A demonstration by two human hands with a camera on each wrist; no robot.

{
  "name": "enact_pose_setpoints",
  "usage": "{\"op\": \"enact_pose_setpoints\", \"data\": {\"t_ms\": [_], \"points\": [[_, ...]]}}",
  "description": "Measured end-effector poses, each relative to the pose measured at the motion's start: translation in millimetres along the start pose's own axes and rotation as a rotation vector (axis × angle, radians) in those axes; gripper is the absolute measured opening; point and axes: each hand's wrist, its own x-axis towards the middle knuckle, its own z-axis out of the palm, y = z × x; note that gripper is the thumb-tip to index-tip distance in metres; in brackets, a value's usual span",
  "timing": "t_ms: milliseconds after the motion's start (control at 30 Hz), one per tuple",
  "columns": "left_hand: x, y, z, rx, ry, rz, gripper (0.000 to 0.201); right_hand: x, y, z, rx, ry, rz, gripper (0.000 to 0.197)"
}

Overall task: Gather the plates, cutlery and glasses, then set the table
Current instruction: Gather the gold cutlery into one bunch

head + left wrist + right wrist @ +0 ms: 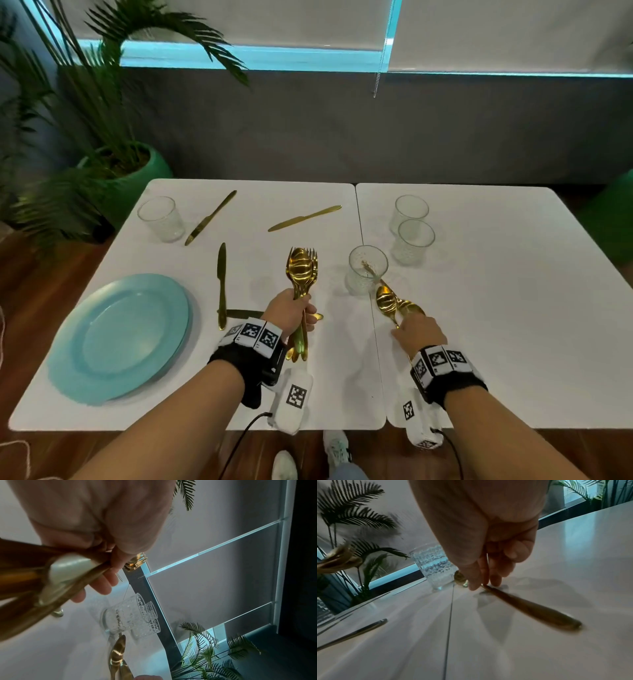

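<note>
My left hand [303, 310] grips a bundle of gold spoons and forks [301, 270] upright over the middle of the white table [496, 308]; the tines [138, 561] stick out past my fingers. My right hand [400, 327] pinches the neck of a gold spoon [386, 301] next to a patterned glass [368, 269], and its handle [536, 608] is tilted up off the table. A second spoon [409, 306] lies beside it. A stack of light blue plates [120, 335] sits at the near left.
Two more glasses [412, 226] stand at the back right and one glass [161, 219] at the back left. Several gold knives [222, 284] lie scattered on the left half. A potted palm [113, 144] stands past the left corner.
</note>
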Motion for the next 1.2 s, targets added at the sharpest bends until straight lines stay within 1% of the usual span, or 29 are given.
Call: {"op": "enact_pose_setpoints", "data": {"t_ms": [133,267,333,367,433,500,533,567,700,767,933,1033,1100,1200], "points": [[-3.8,1.6,-0.8,0.061,0.010,0.013,0.018,7.2,0.5,6.5,0.091,-0.017,0.066,0.026],[-5.2,2.9,-1.9,0.019,-0.001,0.003,0.017,9.9,3.6,8.4,0.121,-0.057,0.063,0.018],[-5.3,2.7,-2.1,-0.020,0.003,-0.006,0.015,3.7,6.9,1.8,0.138,-0.079,0.101,0.025],[-5.1,2.7,-2.1,-0.039,0.006,-0.009,0.014,-0.3,8.8,-4.0,0.209,-0.088,0.112,0.029],[-5.6,3.9,-1.8,-0.076,0.001,-0.015,0.013,-13.2,10.7,-18.9,0.515,-0.077,0.091,0.029],[-6.9,5.7,0.0,-0.110,-0.025,-0.021,0.012,-33.0,1.6,-36.9,0.816,-0.075,0.029,0.017],[-8.2,6.3,1.8,-0.119,-0.040,-0.025,0.012,-40.9,-6.5,-43.6,0.900,-0.113,-0.007,0.012],[-9.5,7.4,3.8,-0.124,-0.053,-0.027,0.012,-46.7,-16.5,-48.0,0.935,-0.167,-0.042,0.010],[-13.5,10.1,11.2,-0.147,-0.110,-0.012,0.017,-58.1,-60.8,-45.2,0.864,-0.359,-0.116,0.008],[-14.3,12.3,12.6,-0.109,-0.125,-0.003,0.023,-60.5,-78.2,-38.1,0.859,-0.397,-0.140,0.008],[-9.1,12.7,8.3,-0.087,-0.114,-0.020,0.021,-60.6,-98.3,-25.3,0.823,-0.372,-0.158,0.012],[-7.9,10.0,7.4,-0.059,-0.111,-0.025,0.017,-61.0,-104.5,-21.5,0.762,-0.334,-0.160,0.009],[-7.8,9.4,8.2,-0.019,-0.097,-0.029,0.016,-60.6,-107.5,-19.6,0.677,-0.304,-0.192,0.011],[-5.7,9.7,9.0,0.003,-0.085,-0.023,0.015,-55.4,-102.3,-26.1,0.503,-0.334,-0.259,0.012]]}}
